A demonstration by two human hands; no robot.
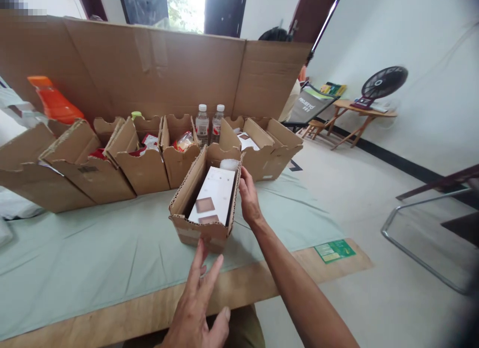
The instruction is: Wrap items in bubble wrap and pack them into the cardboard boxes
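Observation:
A narrow open cardboard box (204, 238) stands on the pale green cloth, pulled forward of a row of similar boxes. Inside it lie a white carton (215, 191) with brown squares and a whitish translucent item (229, 164). My right hand (250, 196) holds the box at its right wall near the far corner, fingers bent against the cardboard and partly hidden. Low in front, my left hand (198, 298) is open with fingers spread. Its longest fingertip reaches the box's front face; whether it presses there I cannot tell.
Behind stand several cardboard boxes (147, 171) with packets inside, two clear bottles (202, 124) and an orange bottle (56, 103). A tall cardboard panel (194, 74) backs them. The wooden table edge (123, 310) runs nearby; a green card (335, 251) lies at its right. A fan (383, 84) stands beyond.

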